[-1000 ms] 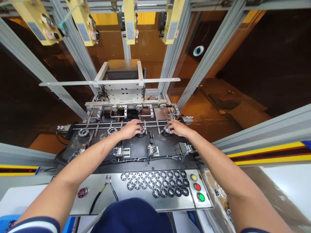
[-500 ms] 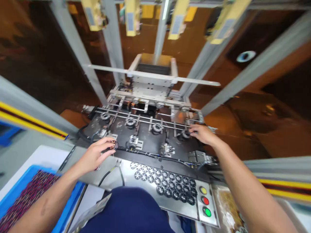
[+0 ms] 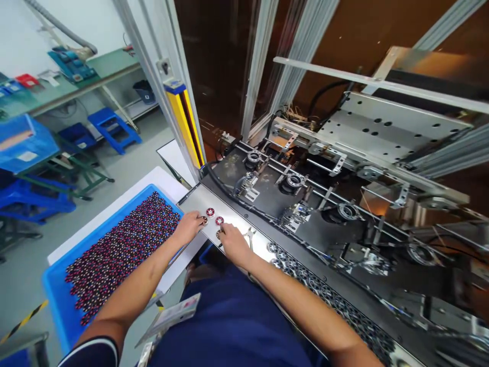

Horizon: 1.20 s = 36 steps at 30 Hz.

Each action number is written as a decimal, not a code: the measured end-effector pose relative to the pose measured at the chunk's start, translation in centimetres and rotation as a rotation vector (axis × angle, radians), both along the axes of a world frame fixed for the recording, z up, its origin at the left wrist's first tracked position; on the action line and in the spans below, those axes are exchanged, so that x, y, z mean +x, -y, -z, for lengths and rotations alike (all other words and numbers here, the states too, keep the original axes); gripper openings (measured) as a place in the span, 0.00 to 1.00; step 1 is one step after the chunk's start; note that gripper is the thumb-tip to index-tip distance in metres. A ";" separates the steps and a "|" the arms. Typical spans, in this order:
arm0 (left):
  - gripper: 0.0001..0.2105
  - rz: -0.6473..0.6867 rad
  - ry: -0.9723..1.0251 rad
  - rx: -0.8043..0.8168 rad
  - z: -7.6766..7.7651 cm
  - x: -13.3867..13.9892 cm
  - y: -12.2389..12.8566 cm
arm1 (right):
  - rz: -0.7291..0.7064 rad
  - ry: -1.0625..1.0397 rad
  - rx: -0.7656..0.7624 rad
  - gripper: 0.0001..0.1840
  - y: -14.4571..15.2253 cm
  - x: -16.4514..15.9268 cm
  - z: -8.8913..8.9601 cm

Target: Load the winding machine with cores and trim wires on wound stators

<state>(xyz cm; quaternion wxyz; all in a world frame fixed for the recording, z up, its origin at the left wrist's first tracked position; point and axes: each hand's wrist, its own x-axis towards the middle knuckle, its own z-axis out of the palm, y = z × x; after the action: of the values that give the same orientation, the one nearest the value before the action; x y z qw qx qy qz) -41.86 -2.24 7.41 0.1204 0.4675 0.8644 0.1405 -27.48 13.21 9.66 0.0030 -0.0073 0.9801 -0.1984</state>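
My left hand [image 3: 189,228] is closed, its fingertips pinching a small, dark, round stator [image 3: 204,220] at the edge of the metal ledge. Beside it, my right hand [image 3: 234,245] has its fingers closed on another round stator [image 3: 219,234], which they partly cover. Between and just beyond my hands lie two red-rimmed stators, one farther back [image 3: 210,212] and one closer to my right hand [image 3: 219,220]. A pair of pliers [image 3: 250,234] rests on the ledge to the right of my right hand.
Rows of black-and-silver ring parts [image 3: 301,275] fill the ledge to the right. Behind it stands a machine bed with ring-shaped fixtures [image 3: 294,181]. A blue tray [image 3: 57,311] full of stators lies at left. A yellow-edged post [image 3: 185,122] rises beyond the ledge's end.
The view has swung left. My right hand has left the machine's far-right fixture and come to the ledge beside my left hand. My left hand has come down to the ledge.
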 end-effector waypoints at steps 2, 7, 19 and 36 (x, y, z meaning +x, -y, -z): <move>0.08 -0.030 -0.020 0.047 0.7 0.1 -0.1 | 0.000 0.005 0.032 0.10 1.1 -1.5 1.2; 0.07 -0.139 -0.053 0.246 0.6 2.2 1.7 | 0.069 -0.036 0.067 0.12 -0.8 3.8 1.4; 0.09 -0.071 0.013 0.475 -3.4 8.0 -0.7 | 0.371 -0.067 0.125 0.10 -5.9 18.4 2.5; 0.27 -0.116 1.404 0.462 -6.1 13.9 -7.0 | 0.065 -0.381 -0.198 0.15 -6.6 11.3 -6.0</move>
<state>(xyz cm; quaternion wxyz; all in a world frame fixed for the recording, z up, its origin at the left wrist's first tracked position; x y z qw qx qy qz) -27.99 4.72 13.53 0.5358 0.2346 0.5558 0.5908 -16.20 19.83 15.62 -0.1892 -0.0135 0.9385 -0.2886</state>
